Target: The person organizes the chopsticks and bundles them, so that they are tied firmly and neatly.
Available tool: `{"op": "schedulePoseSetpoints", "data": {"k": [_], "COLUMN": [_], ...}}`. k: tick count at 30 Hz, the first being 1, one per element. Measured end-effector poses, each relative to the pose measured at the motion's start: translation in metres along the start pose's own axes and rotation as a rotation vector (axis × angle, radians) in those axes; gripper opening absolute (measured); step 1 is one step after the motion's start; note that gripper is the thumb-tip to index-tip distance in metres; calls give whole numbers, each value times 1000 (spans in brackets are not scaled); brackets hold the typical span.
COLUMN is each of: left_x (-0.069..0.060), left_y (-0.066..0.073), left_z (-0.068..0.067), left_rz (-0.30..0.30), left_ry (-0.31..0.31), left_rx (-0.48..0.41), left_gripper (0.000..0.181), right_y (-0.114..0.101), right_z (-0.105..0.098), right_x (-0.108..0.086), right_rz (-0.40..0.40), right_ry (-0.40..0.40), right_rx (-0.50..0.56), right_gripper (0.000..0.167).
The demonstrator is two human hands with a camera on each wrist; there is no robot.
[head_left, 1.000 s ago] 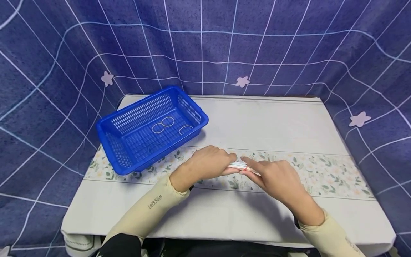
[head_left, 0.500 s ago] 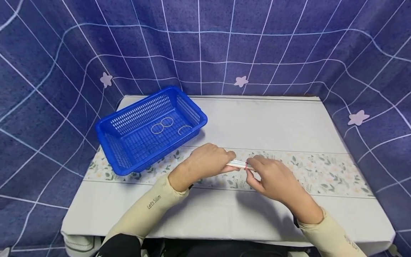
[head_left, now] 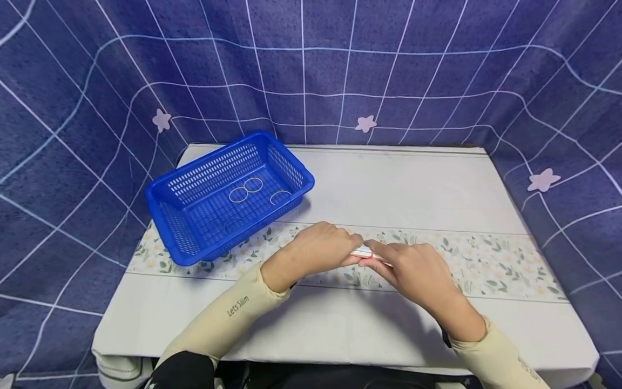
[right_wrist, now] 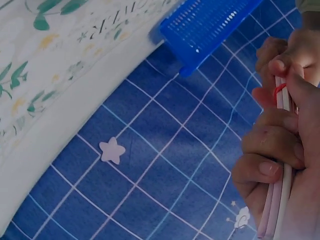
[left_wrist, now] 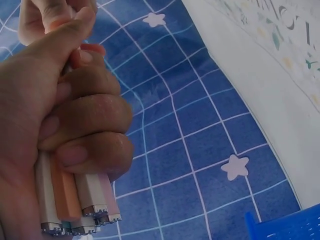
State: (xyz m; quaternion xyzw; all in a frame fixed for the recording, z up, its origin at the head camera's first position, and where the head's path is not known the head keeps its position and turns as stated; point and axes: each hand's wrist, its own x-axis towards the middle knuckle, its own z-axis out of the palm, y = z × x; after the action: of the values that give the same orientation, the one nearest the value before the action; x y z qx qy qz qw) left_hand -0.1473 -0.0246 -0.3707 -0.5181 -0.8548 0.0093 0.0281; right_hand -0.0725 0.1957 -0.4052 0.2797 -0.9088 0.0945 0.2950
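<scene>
Both hands hold one bundle of slim pastel sticks (head_left: 360,251) above the table's floral strip. My left hand (head_left: 318,249) curls its fingers round the left part. In the left wrist view, white, orange and pink sticks (left_wrist: 65,195) stick out below that fist, with silvery toothed ends; their exact kind is unclear. A thin red band (right_wrist: 280,90) circles the bundle near its middle, between the hands. My right hand (head_left: 421,270) grips the right part, its thumb and forefinger beside the band. Between the right fingers, pink and white sticks (right_wrist: 276,200) show. The palms hide much of the bundle.
A blue perforated basket (head_left: 228,247) stands on the left of the table, with several thin pale rings (head_left: 246,189) on its floor. White cloth (head_left: 408,183) with a floral strip covers the table. Blue checked curtains (head_left: 311,70) enclose the back and sides.
Half a second ago the right hand drew slightly right at the red band, its fingers apart; now it is back close to the left hand. The basket has stayed put.
</scene>
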Motion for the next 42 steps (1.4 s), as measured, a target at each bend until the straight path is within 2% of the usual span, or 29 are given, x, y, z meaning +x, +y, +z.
{"op": "schedulePoseSetpoints", "data": {"k": [4, 7, 10, 13, 16, 20, 23, 25, 29, 33, 38, 42], "left_x": [0, 0, 0, 0, -1, -1, -1, 0, 2, 4, 1, -5], "left_y": [0, 0, -1, -2, -4, -7, -8, -7, -4, -2, -6, -15], "left_z": [2, 3, 5, 4, 2, 0, -3, -4, -4, -2, 0, 0], "left_rz": [-1, 1, 9, 13, 14, 17, 24, 29, 30, 27, 12, -50], "left_ry": [2, 37, 70, 93, 114, 128, 117, 100, 50, 23, 91, 141], "left_rx": [25, 71, 103, 118, 132, 144, 129, 104, 75, 76, 48, 6], "left_gripper": [43, 41, 43, 44, 43, 42, 42, 42, 42, 43, 38, 37], "right_y": [-1, -1, 0, 2, 3, 5, 5, 3, -1, -3, 2, 9], "right_z": [-1, -5, -11, -15, -14, -11, -10, -10, -9, -6, -3, -6], "right_x": [1, 2, 4, 5, 4, 3, 3, 4, 4, 4, 3, 3], "right_rz": [46, 129, 249, 300, 247, 127, 77, 65, 84, 115, 93, 101], "right_ry": [-66, -156, -245, -291, -260, -141, -72, -54, -87, -123, -85, -102], "right_rx": [17, 132, 266, 317, 333, 347, 326, 277, 145, 79, 84, 152], "right_gripper": [68, 51, 23, 17, 12, 14, 13, 23, 47, 42, 37, 25]}}
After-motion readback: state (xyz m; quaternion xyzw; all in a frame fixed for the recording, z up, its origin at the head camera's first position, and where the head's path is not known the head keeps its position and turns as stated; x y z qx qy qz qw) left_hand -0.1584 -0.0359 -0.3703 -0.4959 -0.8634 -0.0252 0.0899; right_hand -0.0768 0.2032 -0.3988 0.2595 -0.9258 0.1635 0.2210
